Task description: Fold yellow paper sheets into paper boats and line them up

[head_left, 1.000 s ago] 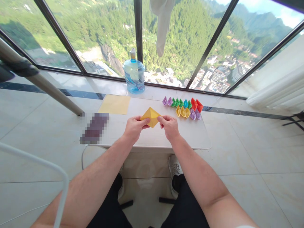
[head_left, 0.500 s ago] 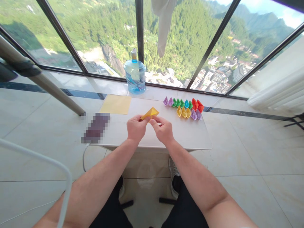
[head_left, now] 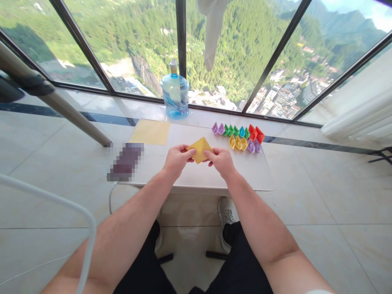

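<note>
Rm. has lg. dk.-framed windows [head_left: 181, 49] along far side, overlooking wooded hills [head_left: 122, 36], bldgs. [head_left: 286, 98] at rt. & bright sky [head_left: 378, 18] upper rt.; natural light strong. Flr. [head_left: 339, 183] is pale glossy tile, visible joints, dk. band [head_left: 315, 145] running approx. alongside windows. Furn./fittings: low white tbl. [head_left: 251, 175], rounded corner, nr. glass; beige pole [head_left: 76, 116] slanting at lt.; white curtain [head_left: 364, 118] at rt.

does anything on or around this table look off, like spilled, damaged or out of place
Nothing looks spilled or damaged. Mildly odd: one blue paper boat breaks the run of green boats, and a pixelated patch hides whatever lies at the left edge of the table.
</note>
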{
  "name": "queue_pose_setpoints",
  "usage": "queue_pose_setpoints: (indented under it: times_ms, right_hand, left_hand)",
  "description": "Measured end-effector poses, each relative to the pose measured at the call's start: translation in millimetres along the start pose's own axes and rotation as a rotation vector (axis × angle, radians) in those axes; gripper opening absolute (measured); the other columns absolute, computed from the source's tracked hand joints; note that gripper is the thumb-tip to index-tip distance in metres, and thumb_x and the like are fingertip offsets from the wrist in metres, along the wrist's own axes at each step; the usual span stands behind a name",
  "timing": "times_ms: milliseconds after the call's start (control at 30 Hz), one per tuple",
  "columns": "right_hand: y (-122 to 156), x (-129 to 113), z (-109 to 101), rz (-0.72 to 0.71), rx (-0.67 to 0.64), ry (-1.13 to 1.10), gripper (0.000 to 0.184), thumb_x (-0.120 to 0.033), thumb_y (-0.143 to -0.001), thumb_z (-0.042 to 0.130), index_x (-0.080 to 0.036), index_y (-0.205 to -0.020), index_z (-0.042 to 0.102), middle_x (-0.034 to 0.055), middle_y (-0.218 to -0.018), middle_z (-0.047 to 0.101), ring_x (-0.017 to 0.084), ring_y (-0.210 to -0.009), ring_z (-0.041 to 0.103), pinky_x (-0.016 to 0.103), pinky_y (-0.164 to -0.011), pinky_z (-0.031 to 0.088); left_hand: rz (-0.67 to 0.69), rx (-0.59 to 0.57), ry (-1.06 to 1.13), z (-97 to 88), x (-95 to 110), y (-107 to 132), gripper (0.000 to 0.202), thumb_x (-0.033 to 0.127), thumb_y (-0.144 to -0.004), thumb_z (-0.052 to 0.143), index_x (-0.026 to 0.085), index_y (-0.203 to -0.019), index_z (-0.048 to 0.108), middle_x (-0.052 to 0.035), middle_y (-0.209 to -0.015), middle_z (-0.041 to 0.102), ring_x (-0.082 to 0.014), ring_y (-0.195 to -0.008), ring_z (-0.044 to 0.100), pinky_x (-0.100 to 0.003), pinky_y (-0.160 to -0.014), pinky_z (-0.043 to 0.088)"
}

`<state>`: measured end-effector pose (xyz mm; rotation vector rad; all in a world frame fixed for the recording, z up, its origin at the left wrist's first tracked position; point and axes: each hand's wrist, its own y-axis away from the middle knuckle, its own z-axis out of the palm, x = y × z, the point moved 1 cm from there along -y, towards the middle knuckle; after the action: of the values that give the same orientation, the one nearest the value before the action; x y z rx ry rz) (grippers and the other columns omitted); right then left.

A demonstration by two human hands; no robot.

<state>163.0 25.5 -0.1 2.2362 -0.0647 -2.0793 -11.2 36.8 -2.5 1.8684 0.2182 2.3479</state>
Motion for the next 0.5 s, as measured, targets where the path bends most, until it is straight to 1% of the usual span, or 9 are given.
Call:
queue_pose_setpoints:
  times_ms: [67,133,233,267,400,500]
  right_hand:
    - [-0.4,-0.7,-2.7,0.018,-0.039,-0.01,0.032,-0.047,-0.077,0.076,-0.015,-0.079,0.072,0.0078,-0.07,0.076,0.019,-0.066,0.074,0.021,-0.048,0.05]
    - [-1.6,-0.6,-3.8,0.018,-0.054,-0.015,0.035,-0.05,-0.078,0.076,-0.015,-0.08,0.073,0.0082,-0.07,0.076,0.019,-0.065,0.074,0.021,-0.048,0.051]
    - [-2.9,-0.7,-3.4,0.011,-0.028,-0.006,0.039,-0.053,-0.076,0.077,-0.015,-0.078,0.071,0.0075,-0.066,0.075,0.018,-0.061,0.073,0.022,-0.047,0.051]
    - [-2.7,-1.1,-3.1,0.011,-0.037,-0.007,0.04,-0.054,-0.076,0.078,-0.015,-0.08,0.071,0.0075,-0.067,0.075,0.019,-0.061,0.073,0.022,-0.047,0.052]
    - [-0.5,-2.8,-4.9,0.015,-0.155,-0.018,0.044,-0.054,-0.075,0.079,-0.015,-0.092,0.072,0.0077,-0.076,0.077,0.02,-0.067,0.076,0.022,-0.048,0.053]
    - [-0.4,-1.9,-9.8,-0.011,-0.15,0.006,0.043,-0.055,-0.075,0.079,-0.014,-0.087,0.072,0.0078,-0.076,0.077,0.019,-0.065,0.075,0.022,-0.048,0.053]
  left_hand:
    - [-0.002,0.011,0.029,-1.0,0.6,0.9,0.035,0.035,-0.056,0.087,0.013,-0.073,0.066,-0.0042,-0.07,0.07,-0.0161,-0.065,0.066,-0.03,-0.065,0.054]
    - [0.009,0.038,0.031,-1.6,0.6,1.7,0.034,0.034,-0.055,0.087,0.013,-0.072,0.067,-0.0037,-0.068,0.069,-0.0156,-0.063,0.065,-0.029,-0.063,0.054]
    - [0.016,0.072,0.003,-2.5,0.7,1.9,0.032,0.032,-0.055,0.087,0.014,-0.07,0.066,-0.0036,-0.067,0.069,-0.0141,-0.06,0.064,-0.027,-0.058,0.052]
    - [0.008,0.076,-0.005,-2.8,0.8,1.8,0.031,0.032,-0.055,0.086,0.014,-0.07,0.066,-0.0037,-0.068,0.069,-0.0141,-0.06,0.064,-0.026,-0.058,0.052]
    - [-0.063,0.032,-0.015,-5.1,2.5,2.8,0.031,0.031,-0.056,0.085,0.015,-0.072,0.064,-0.0049,-0.07,0.072,-0.0153,-0.059,0.066,-0.026,-0.055,0.053]
    - [-0.093,-0.032,-0.012,-7.6,5.4,4.8,0.031,0.032,-0.06,0.085,0.015,-0.076,0.066,-0.0065,-0.072,0.073,-0.0163,-0.061,0.069,-0.026,-0.055,0.054]
